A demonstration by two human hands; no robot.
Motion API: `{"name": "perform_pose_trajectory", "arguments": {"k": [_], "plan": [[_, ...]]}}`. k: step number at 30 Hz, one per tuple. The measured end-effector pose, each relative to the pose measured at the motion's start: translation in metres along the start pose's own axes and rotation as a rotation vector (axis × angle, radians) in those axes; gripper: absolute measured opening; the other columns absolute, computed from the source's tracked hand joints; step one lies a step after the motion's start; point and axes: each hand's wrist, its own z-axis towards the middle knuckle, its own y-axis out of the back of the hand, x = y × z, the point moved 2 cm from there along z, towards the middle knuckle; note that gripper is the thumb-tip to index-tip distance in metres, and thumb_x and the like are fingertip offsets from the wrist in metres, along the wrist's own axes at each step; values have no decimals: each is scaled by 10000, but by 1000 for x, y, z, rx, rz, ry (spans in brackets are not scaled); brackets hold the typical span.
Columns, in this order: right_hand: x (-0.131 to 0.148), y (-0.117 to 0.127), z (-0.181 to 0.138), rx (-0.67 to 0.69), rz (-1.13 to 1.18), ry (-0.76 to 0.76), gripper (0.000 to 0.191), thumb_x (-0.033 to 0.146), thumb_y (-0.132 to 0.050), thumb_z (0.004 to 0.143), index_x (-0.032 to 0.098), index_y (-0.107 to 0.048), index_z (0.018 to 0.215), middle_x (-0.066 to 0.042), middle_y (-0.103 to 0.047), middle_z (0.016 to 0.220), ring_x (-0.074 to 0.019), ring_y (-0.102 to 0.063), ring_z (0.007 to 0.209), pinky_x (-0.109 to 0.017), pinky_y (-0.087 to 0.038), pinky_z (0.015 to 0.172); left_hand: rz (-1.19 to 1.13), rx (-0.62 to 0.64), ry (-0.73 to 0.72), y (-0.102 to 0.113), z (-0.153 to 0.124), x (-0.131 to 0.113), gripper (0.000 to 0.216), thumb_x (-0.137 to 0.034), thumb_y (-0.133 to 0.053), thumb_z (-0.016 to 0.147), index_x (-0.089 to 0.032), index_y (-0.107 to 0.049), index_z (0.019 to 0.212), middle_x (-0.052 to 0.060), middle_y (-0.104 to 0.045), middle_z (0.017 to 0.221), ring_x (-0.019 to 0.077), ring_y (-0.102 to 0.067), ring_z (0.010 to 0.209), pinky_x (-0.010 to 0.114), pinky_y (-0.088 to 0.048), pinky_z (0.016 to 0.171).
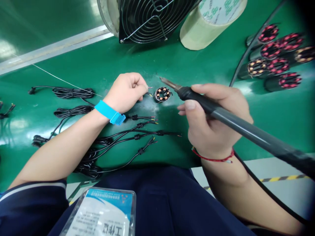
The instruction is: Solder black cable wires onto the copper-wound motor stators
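Observation:
My left hand (126, 90), with a blue wrist strap, is closed in a pinch on thin wire ends just left of a small round stator coil (162, 94) lying on the green bench. My right hand (211, 119) grips a dark soldering iron (221, 113) like a pen. The iron's metal tip (167, 82) hovers just above and behind the coil, apart from it. Several black cables with stripped coloured ends (145, 129) lie on the bench between my hands.
Bundled black cables (71, 92) lie at the left. A black wire-guard fan (152, 19) and a large tape roll (209, 23) stand at the back. Several wound stators on dark cylinders (275, 55) cluster at the right. A badge (103, 213) hangs at my lap.

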Motion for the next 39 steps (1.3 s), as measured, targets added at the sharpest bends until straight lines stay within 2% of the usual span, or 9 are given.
{"name": "perform_pose_trajectory", "arguments": {"k": [5, 9, 13, 15, 18, 24, 30, 35, 39], "plan": [[13, 3, 24, 144, -52, 85, 248, 326, -596, 935, 321, -613, 1183, -33, -689, 1161, -248, -684, 1051, -438, -595, 904, -8, 11, -15, 0, 1, 1, 150, -90, -542, 761, -166, -554, 632, -23, -538, 518, 83, -470, 495, 235, -379, 516], [-11, 12, 51, -11, -224, 257, 347, 212, -596, 917, 287, -596, 1257, -58, -677, 1194, -237, -648, 1076, -445, -526, 986, -8, 22, -47, 2, 1, 5, 143, -86, -539, 743, -163, -560, 624, -31, -547, 512, 73, -461, 478, 225, -363, 509], [-58, 13, 70, 10, -228, 151, 401, 297, -653, 883, 260, -595, 1277, -54, -710, 961, -217, -681, 827, -422, -575, 829, -12, 30, -31, 4, 1, 6, 103, -126, -552, 733, -161, -573, 638, -29, -566, 519, 80, -476, 483, 222, -358, 503], [-63, 11, 69, 13, -136, 71, 354, 341, -608, 915, 282, -598, 1263, -46, -710, 1056, -194, -697, 774, -394, -590, 761, -14, 42, -26, 4, 0, 6, 95, -146, -551, 736, -163, -574, 646, -30, -569, 525, 83, -475, 484, 223, -353, 500], [-41, 4, 56, 42, 16, 26, 330, 358, -536, 954, 331, -558, 1282, -29, -700, 1118, -169, -710, 787, -345, -593, 715, -11, 54, -41, 4, -2, 5, 100, -148, -537, 744, -166, -567, 650, -29, -572, 546, 84, -468, 493, 228, -348, 508], [8, -23, 32, 323, 41, 41, 396, 213, -579, 862, 309, -518, 1241, 3, -707, 996, -181, -682, 894, -374, -561, 829, -34, 3, -85, 6, -2, 6, 87, -95, -528, 751, -179, -521, 728, -33, -567, 593, 87, -436, 503, 236, -338, 507], [5, -44, 26, 307, -30, -28, 466, 167, -556, 814, 297, -478, 1254, -6, -677, 927, -225, -615, 909, -480, -477, 900, -34, 22, -100, 7, -3, 4, 152, -52, -518, 775, -180, -472, 706, -38, -558, 593, 70, -444, 468, 227, -343, 479], [3, -48, 25, 251, -59, 91, 454, 159, -550, 837, 311, -473, 1258, -3, -684, 906, -235, -589, 918, -451, -466, 864, -33, 59, -86, 6, -3, 5, 148, -46, -519, 780, -179, -479, 727, -47, -544, 601, 76, -502, 454, 231, -379, 472], [-1, -49, 25, 231, -24, 106, 440, 181, -573, 843, 316, -474, 1250, 17, -674, 861, -222, -600, 866, -446, -470, 849, 1, 17, -237, 8, -3, 4, 109, -80, -554, 771, -166, -515, 716, -43, -551, 638, 77, -509, 545, 225, -402, 544]]}}
